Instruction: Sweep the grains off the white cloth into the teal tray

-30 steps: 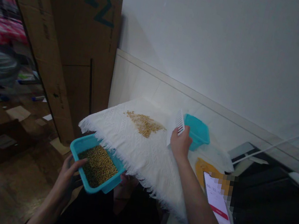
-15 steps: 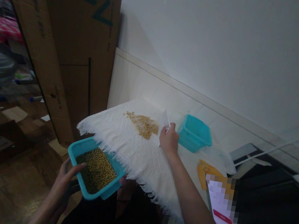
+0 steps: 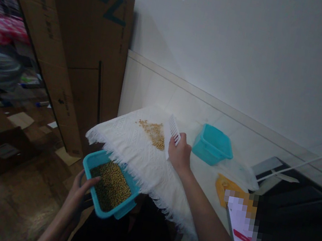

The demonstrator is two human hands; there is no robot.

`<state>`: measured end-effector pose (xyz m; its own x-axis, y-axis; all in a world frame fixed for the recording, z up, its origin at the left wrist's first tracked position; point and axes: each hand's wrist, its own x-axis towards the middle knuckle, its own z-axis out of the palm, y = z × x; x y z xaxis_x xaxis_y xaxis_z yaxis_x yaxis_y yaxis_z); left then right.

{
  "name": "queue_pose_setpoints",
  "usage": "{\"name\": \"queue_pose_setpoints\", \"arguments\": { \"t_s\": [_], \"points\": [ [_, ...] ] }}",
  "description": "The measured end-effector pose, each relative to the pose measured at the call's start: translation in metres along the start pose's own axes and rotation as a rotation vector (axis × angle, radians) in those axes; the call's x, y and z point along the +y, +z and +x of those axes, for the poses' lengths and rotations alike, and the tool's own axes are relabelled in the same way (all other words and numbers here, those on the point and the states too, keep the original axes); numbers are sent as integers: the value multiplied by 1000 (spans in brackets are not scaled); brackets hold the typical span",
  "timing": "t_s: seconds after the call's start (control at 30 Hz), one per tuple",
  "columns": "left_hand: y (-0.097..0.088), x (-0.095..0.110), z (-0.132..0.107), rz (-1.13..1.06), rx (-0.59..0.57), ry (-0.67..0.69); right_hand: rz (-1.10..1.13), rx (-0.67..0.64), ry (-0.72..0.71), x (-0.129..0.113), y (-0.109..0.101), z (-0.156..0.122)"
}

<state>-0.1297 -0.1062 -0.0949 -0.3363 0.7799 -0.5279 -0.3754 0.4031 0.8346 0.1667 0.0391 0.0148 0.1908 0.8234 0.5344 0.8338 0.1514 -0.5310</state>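
My left hand (image 3: 82,189) grips the near-left side of a turquoise plastic bin (image 3: 130,205), thumb over the rim. The bin tilts below the fringed edge of the white cloth (image 3: 122,143) and holds yellow soybeans (image 3: 116,185) along with darker green ones at its left side. Closed around a flat white slotted scraper (image 3: 173,130), my right hand (image 3: 180,153) is over the cloth. The scraper's lower edge stands just right of a loose pile of soybeans (image 3: 157,134); I cannot tell if it touches them.
A second turquoise bin (image 3: 214,146) stands by the wall, right of my right hand. Near the table's right side lie a yellow packet (image 3: 222,187) and a phone-like screen (image 3: 241,230). A tall cardboard box (image 3: 90,41) stands at left. Behind it, a person's checked sleeve (image 3: 7,29) shows.
The scraper in my right hand has shifted left, its slotted face turned more into view, and the bean pile's right edge has moved left. The left-hand bin sits slightly farther right in view.
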Motion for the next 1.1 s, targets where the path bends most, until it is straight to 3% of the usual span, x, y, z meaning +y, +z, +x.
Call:
{"name": "queue_pose_setpoints", "arguments": {
  "t_s": [0.2, 0.33, 0.5, 0.6, 0.7, 1.1],
  "points": [
    [3, 0, -4, 16, -9, 4, -3, 7, -16, 8, -23, -2],
    [4, 3, -7, 3, -18, -4, 130, 24, 22, 25, -42, 13],
    [5, 4, -8, 15, -21, -11, 402, -228, 19, 51, -55, 37],
    [6, 4, -8, 18, -29, -17, 534, -390, 72, 58, -48, 46],
    [7, 3, -9, 11, -35, -22, 601, -466, 112, 59, -35, 53],
    [9, 4, -12, 0, -21, -25, 596, -469, 140, 63, -5, 91]
  ]
}}
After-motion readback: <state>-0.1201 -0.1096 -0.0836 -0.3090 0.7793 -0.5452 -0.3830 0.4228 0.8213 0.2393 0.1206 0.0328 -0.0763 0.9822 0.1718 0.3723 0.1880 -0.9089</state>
